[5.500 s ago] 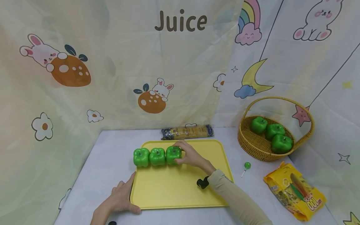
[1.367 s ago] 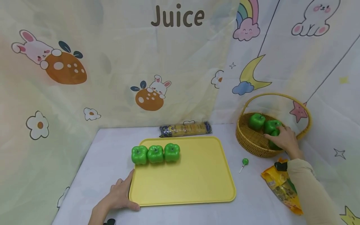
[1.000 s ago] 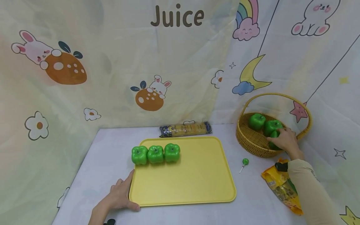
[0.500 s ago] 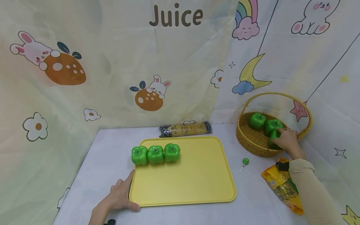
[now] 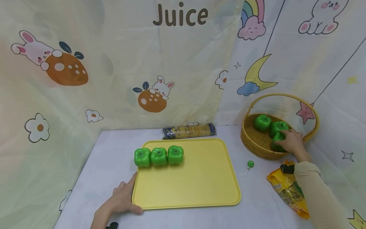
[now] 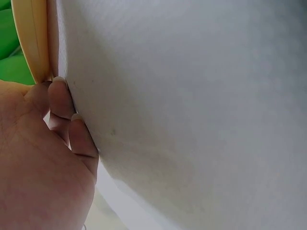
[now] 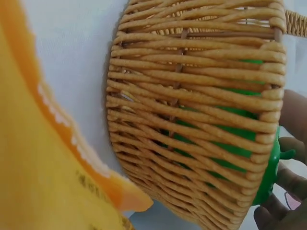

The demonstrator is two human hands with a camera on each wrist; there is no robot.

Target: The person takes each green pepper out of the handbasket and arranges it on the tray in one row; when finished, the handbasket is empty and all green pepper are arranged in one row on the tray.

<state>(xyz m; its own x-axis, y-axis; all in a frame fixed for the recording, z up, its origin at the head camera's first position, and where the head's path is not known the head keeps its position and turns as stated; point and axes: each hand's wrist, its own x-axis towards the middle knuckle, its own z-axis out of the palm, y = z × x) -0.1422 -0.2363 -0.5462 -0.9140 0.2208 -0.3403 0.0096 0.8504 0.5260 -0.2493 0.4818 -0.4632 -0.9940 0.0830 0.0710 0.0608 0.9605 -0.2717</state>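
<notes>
In the head view my right hand (image 5: 293, 141) reaches into a wicker basket (image 5: 258, 148) and grips a green bell pepper (image 5: 278, 141). Two more peppers, a rear one (image 5: 262, 122) and a middle one (image 5: 278, 128), lie beside it. The right wrist view has fingertips (image 7: 290, 182) around the pepper (image 7: 268, 177) at the basket's rim; the weave hides its lower part. My left hand (image 5: 121, 198) holds the near-left corner of a yellow tray (image 5: 191, 186), thumb at the front edge, fingers along the left side. Three green bell peppers (image 5: 159, 156) stand in a row across the tray's far-left part.
A pasta packet (image 5: 189, 131) lies behind the tray. Right of the tray is a green lollipop (image 5: 250, 164). A yellow snack bag (image 5: 288, 190) lies before the basket, partly under my right forearm. The basket's tall handle (image 5: 281, 94) arches over its contents. Printed cloth hangs behind.
My right hand has left the third pepper on the tray and gone right to the basket, where its fingers have closed round the front pepper. My left hand stays at the tray corner.
</notes>
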